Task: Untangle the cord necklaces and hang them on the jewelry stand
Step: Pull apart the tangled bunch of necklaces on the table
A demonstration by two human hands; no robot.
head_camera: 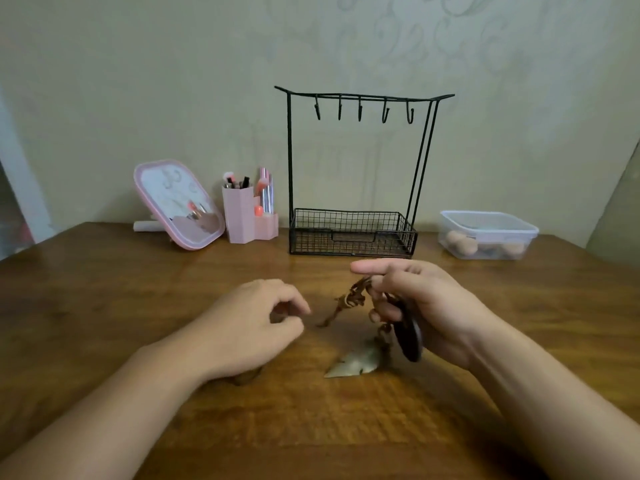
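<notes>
The right hand (420, 306) grips the tangled brown cords (353, 297) and a dark oval pendant (408, 336) just above the worktop (311, 420). A pale arrowhead pendant (356, 365) lies below. The left hand (249, 323) hovers beside, fingers loosely curled, holding nothing. The stand (360, 174) is behind, hooks bare.

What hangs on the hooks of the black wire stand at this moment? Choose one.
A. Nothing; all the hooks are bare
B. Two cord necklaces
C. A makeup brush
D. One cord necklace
A. All five hooks on the stand are bare, and the tangled cords are down over the table, gripped by the right hand.
</notes>
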